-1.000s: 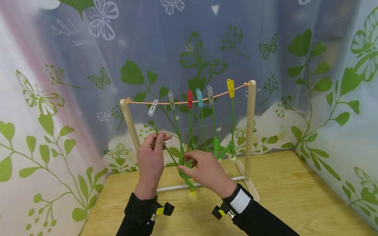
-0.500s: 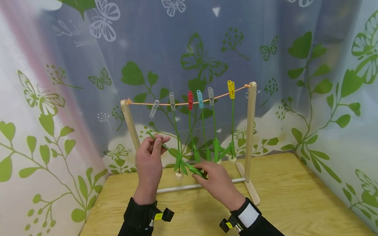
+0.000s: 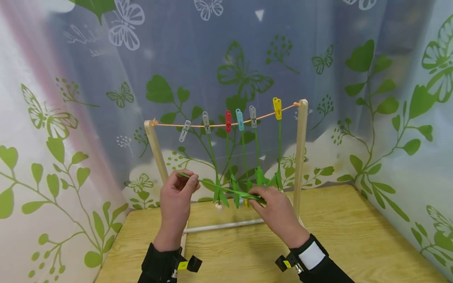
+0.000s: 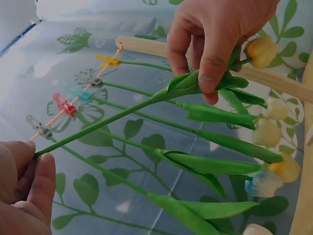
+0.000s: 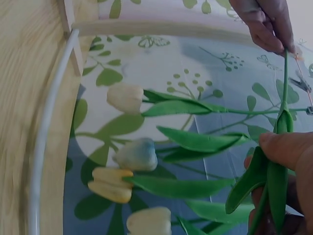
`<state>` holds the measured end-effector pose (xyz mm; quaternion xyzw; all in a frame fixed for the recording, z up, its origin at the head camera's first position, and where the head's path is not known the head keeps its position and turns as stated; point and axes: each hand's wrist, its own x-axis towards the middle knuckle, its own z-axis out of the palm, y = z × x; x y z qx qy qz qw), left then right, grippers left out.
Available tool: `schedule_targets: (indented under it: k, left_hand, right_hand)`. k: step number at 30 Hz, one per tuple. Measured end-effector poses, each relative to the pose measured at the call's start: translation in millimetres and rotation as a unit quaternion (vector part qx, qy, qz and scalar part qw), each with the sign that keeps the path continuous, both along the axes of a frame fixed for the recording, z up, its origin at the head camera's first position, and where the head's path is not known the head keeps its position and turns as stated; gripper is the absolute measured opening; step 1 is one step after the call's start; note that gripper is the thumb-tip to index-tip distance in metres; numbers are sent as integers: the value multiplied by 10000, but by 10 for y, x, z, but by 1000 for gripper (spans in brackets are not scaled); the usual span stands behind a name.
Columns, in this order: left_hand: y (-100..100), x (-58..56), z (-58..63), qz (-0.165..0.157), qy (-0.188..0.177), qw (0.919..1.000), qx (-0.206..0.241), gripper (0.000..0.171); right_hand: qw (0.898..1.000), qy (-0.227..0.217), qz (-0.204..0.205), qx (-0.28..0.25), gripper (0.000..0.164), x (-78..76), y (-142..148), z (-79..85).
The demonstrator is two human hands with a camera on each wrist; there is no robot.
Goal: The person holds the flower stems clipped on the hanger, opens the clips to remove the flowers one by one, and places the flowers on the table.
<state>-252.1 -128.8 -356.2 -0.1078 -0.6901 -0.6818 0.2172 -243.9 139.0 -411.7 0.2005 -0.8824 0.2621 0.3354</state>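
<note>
Both hands hold one artificial tulip [image 4: 107, 117] with a green stem and a yellow bloom, stretched nearly level across the front of the rack in the head view. My left hand [image 3: 177, 204] pinches the stem near its bare end between thumb and fingers. Around the leaves just behind the bloom, my right hand [image 3: 277, 214] grips with thumb and fingers; the bloom is hidden behind it in the head view. Several other tulips hang bloom-down behind it, with white [image 5: 125, 99], blue-tinted [image 5: 137, 155] and yellow blooms [image 5: 111, 184]. At the left, a clear clothespin [image 3: 185, 131] hangs tilted without a flower.
An orange cord [image 3: 170, 125] runs between two wooden posts, right post [image 3: 301, 157] and left post [image 3: 155, 149]. Grey, red [image 3: 228, 121], blue [image 3: 240, 120] and yellow clothespins [image 3: 277, 108] sit along it. A white rod [image 3: 226, 226] joins the base above the wooden table [image 3: 354, 236].
My right hand has closed on the tulip's leaves and moved to the right. The tulip has swung up from steeply slanted to nearly level, while my left hand has lowered slightly.
</note>
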Motion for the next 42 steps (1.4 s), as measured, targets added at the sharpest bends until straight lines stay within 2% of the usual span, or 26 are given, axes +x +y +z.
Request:
schedule_targets:
  k: [5,15,17,20,23,28,32,35,37,42]
  left_hand:
    - [-69,-7,-71,-124,-193,9997,-90,14]
    - [-234,-1,-232,-229,-576,9956,-701,17]
    - [-259,0,-270,-191,-574,9935,-960,16]
    - [-288,19,-330,-89,-483,9858,-1604,11]
    - [-305,42,-396,33,-336,9698,-2414,9]
    - [-317,57,-479,106,-32,9430,-3325,12]
    - [-332,64,-532,206,482,9138,-4027,16]
    - [-342,72,-571,237,819,8946,-4386,17]
    - [-343,73,-591,257,1024,8846,-4542,18]
    - [-337,63,-624,475,1627,8509,-4972,20]
  right_hand:
    - [9997,84,-160,186,21,-11,86,6]
    - [9982,345,-130,473,23,-22,235,-34]
    - [9978,384,-123,518,23,-20,263,-45]
    - [9968,453,-122,646,23,-9,297,-64]
    - [9953,493,-159,815,25,-1,324,-93]
    - [9936,466,-223,1007,27,-2,355,-154]
    - [9928,438,-243,1089,28,4,361,-204]
    - [9924,458,-259,1114,29,13,361,-236]
    - [9923,478,-260,1115,29,16,360,-253]
    - [9923,480,-237,1119,29,15,351,-298]
